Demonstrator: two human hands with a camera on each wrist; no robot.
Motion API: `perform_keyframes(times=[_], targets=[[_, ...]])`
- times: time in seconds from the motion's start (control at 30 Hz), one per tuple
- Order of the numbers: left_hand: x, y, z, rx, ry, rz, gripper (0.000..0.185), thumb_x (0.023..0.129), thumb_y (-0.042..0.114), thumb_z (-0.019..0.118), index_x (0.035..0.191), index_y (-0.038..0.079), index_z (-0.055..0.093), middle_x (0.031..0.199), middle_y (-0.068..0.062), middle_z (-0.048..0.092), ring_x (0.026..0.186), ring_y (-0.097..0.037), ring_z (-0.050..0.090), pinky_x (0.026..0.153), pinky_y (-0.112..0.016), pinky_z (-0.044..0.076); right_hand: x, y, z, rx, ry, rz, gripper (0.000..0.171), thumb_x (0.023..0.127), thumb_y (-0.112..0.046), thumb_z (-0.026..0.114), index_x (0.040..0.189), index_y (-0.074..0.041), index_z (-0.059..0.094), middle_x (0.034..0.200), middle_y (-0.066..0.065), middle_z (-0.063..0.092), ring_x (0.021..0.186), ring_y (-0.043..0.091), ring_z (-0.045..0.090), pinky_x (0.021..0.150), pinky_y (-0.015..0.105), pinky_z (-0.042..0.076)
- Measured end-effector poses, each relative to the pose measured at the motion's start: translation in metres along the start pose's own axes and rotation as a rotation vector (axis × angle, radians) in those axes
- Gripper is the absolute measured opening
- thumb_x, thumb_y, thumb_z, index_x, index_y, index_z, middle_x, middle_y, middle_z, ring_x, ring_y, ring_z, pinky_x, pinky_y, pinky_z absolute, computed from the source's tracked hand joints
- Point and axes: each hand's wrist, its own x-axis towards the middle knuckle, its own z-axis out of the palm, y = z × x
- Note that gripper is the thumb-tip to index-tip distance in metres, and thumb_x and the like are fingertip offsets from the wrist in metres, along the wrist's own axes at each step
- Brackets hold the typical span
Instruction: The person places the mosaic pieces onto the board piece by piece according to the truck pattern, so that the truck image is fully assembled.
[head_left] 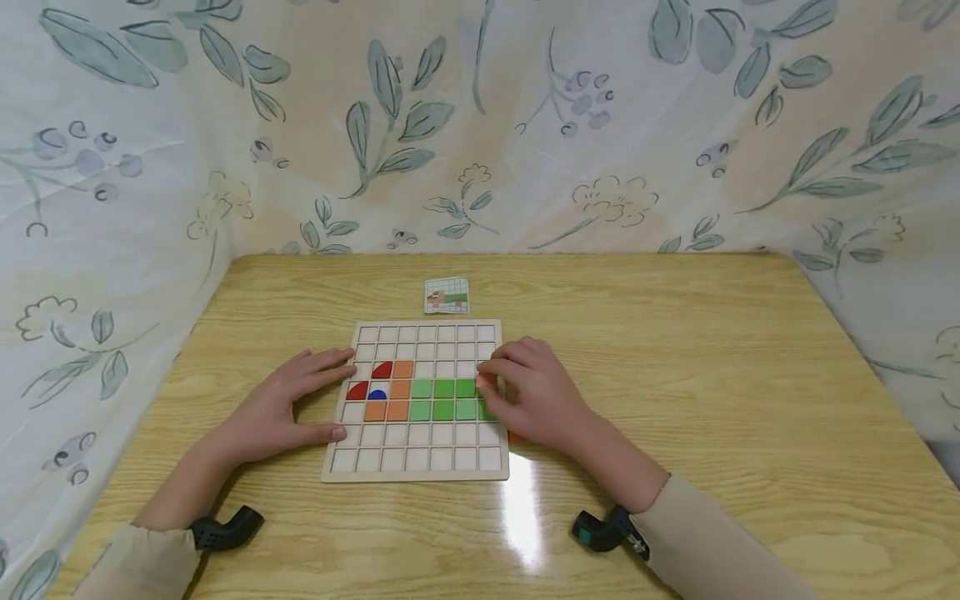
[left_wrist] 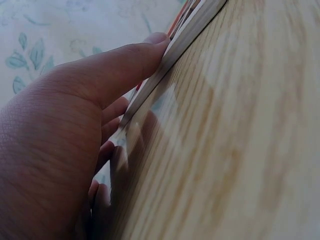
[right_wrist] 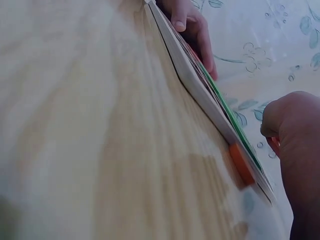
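A wooden grid board (head_left: 416,477) lies on the table with flat coloured tiles in its cells. Orange square tiles (head_left: 398,410), light and dark green squares (head_left: 444,388), two red quarter-circles (head_left: 382,370) and a blue half-circle (head_left: 377,395) fill part of the middle rows. My left hand (head_left: 273,408) rests at the board's left edge, fingers spread, the thumb (left_wrist: 157,42) touching its side. Over the right edge, my right hand (head_left: 536,392) pinches a small orange tile (right_wrist: 273,144) between thumb and fingers. These fingers partly cover a green tile at the row's end.
Beside the board's right edge, partly under my right hand, lies another orange piece (right_wrist: 241,164). A small picture card (head_left: 447,296) with a coloured grid lies behind the board. Leaf-patterned cloth (head_left: 480,167) stands along the table's back and sides.
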Motion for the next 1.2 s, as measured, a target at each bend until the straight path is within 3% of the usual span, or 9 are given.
perform_keyframes(times=[0.33,0.73,1.07,1.2], targets=[[-0.001,0.001,0.0,-0.011,0.009,0.006,0.085,0.088,0.046,0.092,0.162,0.023,0.057,0.173,0.0,0.042,0.16,-0.036,0.034,0.135,-0.038,0.008,0.024,-0.016,0.025,0.023,-0.067,0.015,0.007,0.097,-0.015,0.077,0.098,-0.012,0.083,0.095,-0.002,0.07,0.085,0.019,0.059,0.081,0.036,0.049],[-0.001,0.001,0.0,-0.014,0.009,-0.005,0.084,0.088,0.047,0.092,0.161,0.024,0.058,0.173,0.001,0.043,0.16,-0.034,0.035,0.135,-0.039,0.01,0.043,-0.033,0.052,0.028,-0.057,-0.064,0.007,0.095,-0.015,0.076,0.095,-0.013,0.083,0.094,-0.003,0.07,0.087,0.018,0.06,0.082,0.034,0.05],[-0.001,0.002,0.002,-0.019,0.029,0.004,0.084,0.087,0.045,0.094,0.16,0.023,0.059,0.172,0.002,0.043,0.16,-0.034,0.036,0.135,-0.043,0.011,0.058,-0.049,0.067,0.032,-0.1,-0.088,0.005,0.095,-0.018,0.078,0.097,-0.015,0.081,0.101,-0.004,0.073,0.092,0.017,0.063,0.087,0.032,0.052],[-0.001,0.001,0.002,-0.019,0.034,0.005,0.084,0.087,0.044,0.094,0.16,0.023,0.059,0.172,0.002,0.043,0.16,-0.036,0.035,0.135,-0.043,0.011,0.062,-0.057,0.071,0.037,-0.116,-0.095,0.012,0.095,-0.02,0.079,0.104,-0.013,0.084,0.101,-0.004,0.072,0.091,0.017,0.061,0.086,0.032,0.052]])
